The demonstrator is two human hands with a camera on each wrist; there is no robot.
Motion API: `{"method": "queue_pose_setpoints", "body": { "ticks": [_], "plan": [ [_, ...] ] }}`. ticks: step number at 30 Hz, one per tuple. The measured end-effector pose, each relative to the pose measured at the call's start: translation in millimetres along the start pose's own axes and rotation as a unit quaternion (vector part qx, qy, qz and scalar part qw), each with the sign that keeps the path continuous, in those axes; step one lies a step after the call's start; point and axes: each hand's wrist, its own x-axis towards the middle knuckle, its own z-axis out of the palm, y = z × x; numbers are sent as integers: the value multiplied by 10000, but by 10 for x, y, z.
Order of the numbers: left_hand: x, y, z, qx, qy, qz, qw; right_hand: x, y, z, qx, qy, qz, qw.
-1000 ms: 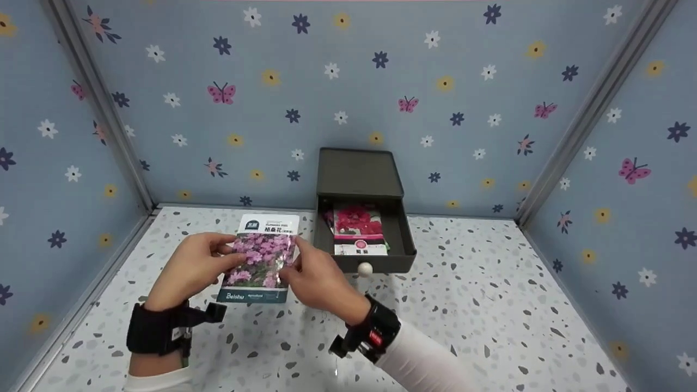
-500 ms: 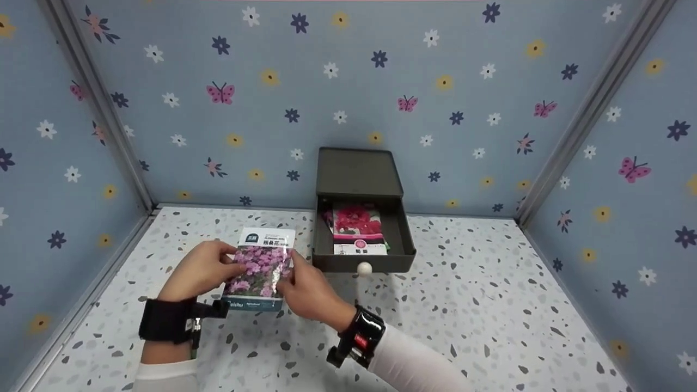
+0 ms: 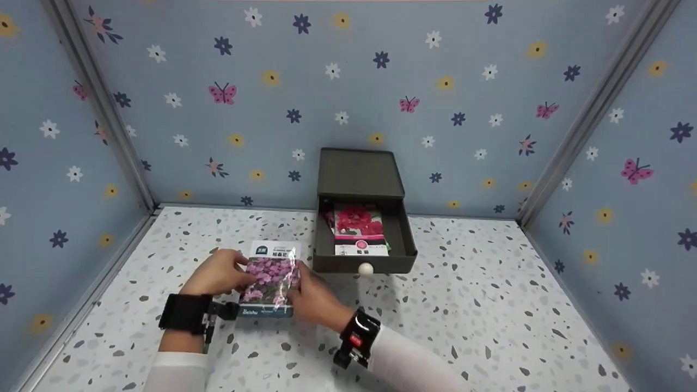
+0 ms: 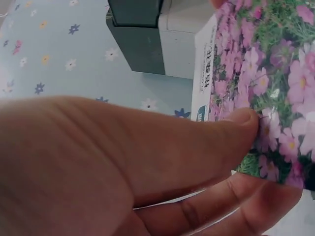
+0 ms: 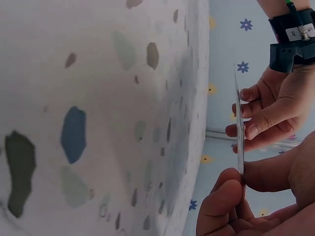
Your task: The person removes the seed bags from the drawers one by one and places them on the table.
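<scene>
A seed packet (image 3: 270, 280) with pink flowers, a white top and a dark teal bottom band is held between both hands, left of the drawer box. My left hand (image 3: 220, 274) pinches its left edge, thumb on the printed face and fingers behind, as the left wrist view shows on the packet (image 4: 275, 93). At the right edge my right hand (image 3: 316, 296) pinches it between thumb and curled fingers. Seen edge-on in the right wrist view, the packet (image 5: 240, 132) is thin and flat, apart from the table there.
A dark grey drawer box (image 3: 359, 173) stands against the patterned back wall, its drawer (image 3: 403, 239) pulled out with a round white knob (image 3: 366, 269). Inside lies a red-flower packet (image 3: 359, 226) over other packets. The speckled white table (image 3: 479, 305) extends around them.
Both hands have lowered the packet toward the near side of the table, with a slight shift rightward in the last half second. The drawer and its packets have not moved.
</scene>
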Motion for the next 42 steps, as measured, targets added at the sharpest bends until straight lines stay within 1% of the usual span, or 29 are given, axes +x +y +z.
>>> {"method": "queue_pose_setpoints", "body": {
  "ticks": [1, 5, 8, 9, 12, 18, 22, 24, 26, 29, 34, 39, 42],
  "plan": [
    [16, -13, 19, -21, -22, -13, 10000, 12, 33, 9, 66, -48, 94, 9999],
    [85, -53, 115, -36, -38, -26, 10000, 77, 148, 37, -27, 34, 264, 9996],
    [147, -78, 210, 22, 1, 22, 10000, 116, 216, 32, -261, 219, 274, 9990],
    [170, -87, 243, 71, 33, 54, 10000, 124, 237, 24, -224, 212, 294, 9991],
    [233, -107, 340, 224, 148, 119, 9996, 148, 293, -18, -406, 272, 193, 9986],
    [334, -97, 498, 496, 456, 134, 9976, 184, 394, -87, -507, 305, -2, 9982],
    [373, -98, 576, 543, 644, 140, 9963, 187, 421, -128, -730, 403, -398, 9957],
    [382, -105, 600, 558, 693, 128, 9960, 196, 434, -138, -853, 441, -585, 9937],
    [383, -110, 610, 572, 716, 97, 9957, 206, 444, -140, -929, 441, -643, 9926],
    [381, -107, 610, 577, 700, 19, 9959, 216, 453, -136, -1070, 437, -583, 9916],
    [393, -114, 601, 511, 661, -202, 9963, 221, 429, -147, -1145, 417, -490, 9913],
    [406, -137, 601, 507, 847, -76, 9951, 232, 384, -180, -1200, 345, -279, 9918],
    [409, -155, 608, 486, 902, -85, 9947, 255, 376, -195, -1093, 319, -230, 9932]
  ]
}}
